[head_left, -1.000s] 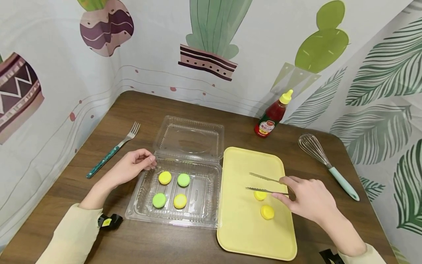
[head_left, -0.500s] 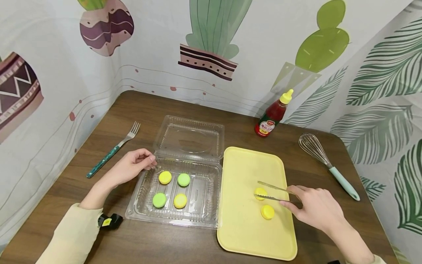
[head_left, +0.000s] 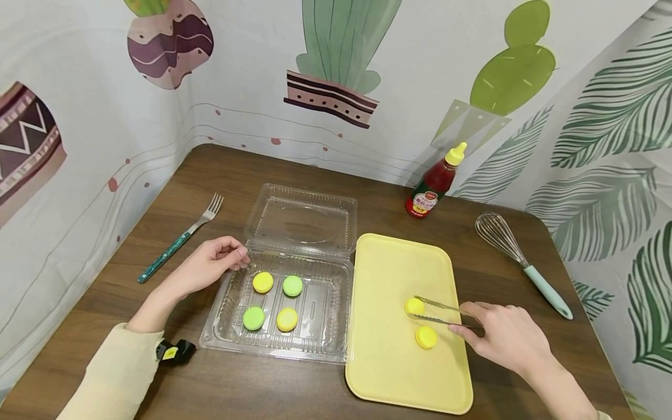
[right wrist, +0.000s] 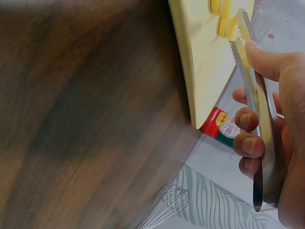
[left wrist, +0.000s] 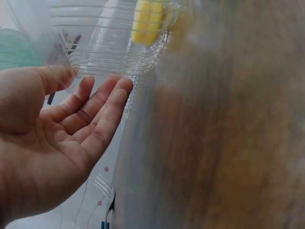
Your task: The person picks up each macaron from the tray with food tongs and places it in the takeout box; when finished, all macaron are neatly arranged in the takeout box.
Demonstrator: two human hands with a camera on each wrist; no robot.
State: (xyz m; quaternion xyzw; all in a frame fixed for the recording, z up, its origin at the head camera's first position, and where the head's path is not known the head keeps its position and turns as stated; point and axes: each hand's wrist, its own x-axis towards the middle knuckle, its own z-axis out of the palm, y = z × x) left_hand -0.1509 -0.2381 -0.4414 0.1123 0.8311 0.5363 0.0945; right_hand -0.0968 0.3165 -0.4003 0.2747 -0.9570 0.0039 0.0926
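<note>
My left hand pinches the left rim of a clear plastic food container between thumb and fingers, as the left wrist view shows. Inside the container lie two yellow macarons and two green macarons, spaced apart. On the yellow tray are two more yellow macarons. My right hand grips metal serrated tongs, fingers wrapped along the arms. The tong tips lie either side of the farther macaron; the nearer macaron sits just in front of them.
The container's lid lies folded back behind it. A ketchup bottle stands behind the tray. To the right lies a whisk, and a fork is on the far left. A printed cloth covers the walls behind the table.
My right hand has moved the tongs right and slightly toward me, so their tips now flank the farther yellow macaron on the tray. The left hand has stayed at the container's rim.
</note>
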